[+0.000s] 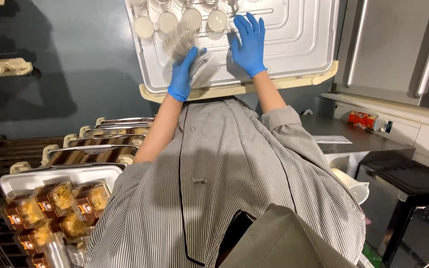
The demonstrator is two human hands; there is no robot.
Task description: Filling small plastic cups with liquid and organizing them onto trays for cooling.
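My left hand (182, 74), in a blue glove, grips a stack of clear plastic cups (184, 47) lying tilted over a white tray (294, 49). My right hand (249, 42), also blue-gloved, rests flat with fingers spread on the tray, next to a row of clear cups filled with something pale (192, 20) at the tray's far edge. My striped grey shirt fills the lower middle of the view.
A rack at lower left holds stacked trays (100, 149); the nearest white tray (21, 181) carries several brown-wrapped boxed desserts (58, 206). A steel counter (353, 139) with a small red box (364, 119) stands at right, beside steel doors (398, 49) and a black appliance (413, 198).
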